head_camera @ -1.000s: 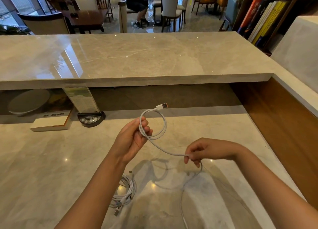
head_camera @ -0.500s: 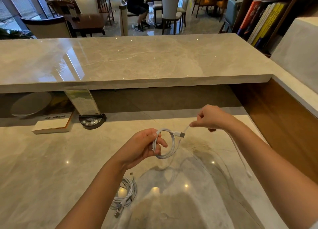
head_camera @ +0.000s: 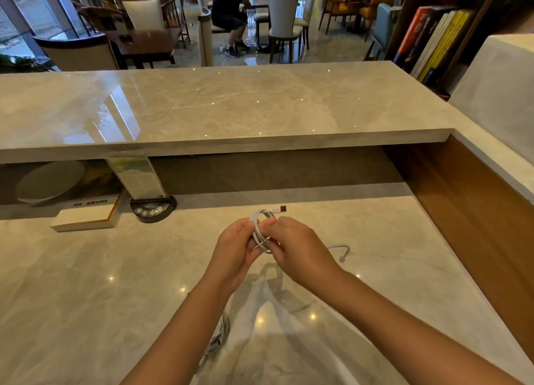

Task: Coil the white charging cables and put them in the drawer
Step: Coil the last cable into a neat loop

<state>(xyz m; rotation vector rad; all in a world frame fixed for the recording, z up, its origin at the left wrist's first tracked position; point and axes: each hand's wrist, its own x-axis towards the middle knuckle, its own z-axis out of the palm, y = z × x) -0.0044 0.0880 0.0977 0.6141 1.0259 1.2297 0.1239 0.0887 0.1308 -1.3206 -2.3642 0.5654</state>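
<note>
Hands pinching coiled white cable (head_camera: pixel 261 234) – left hand (head_camera: pixel 235 247), right hand (head_camera: pixel 297 250) – no writing legible

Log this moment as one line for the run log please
step: coiling | left hand: grips cable coil | right hand: grips coil | loose end: trailing right | second bundle: on counter

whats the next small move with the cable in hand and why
Probably wind the loose tail onto the coil. Both the left hand and right hand pinch the loops, but that last end hangs free, so the cable isn't drawer-ready.
</note>
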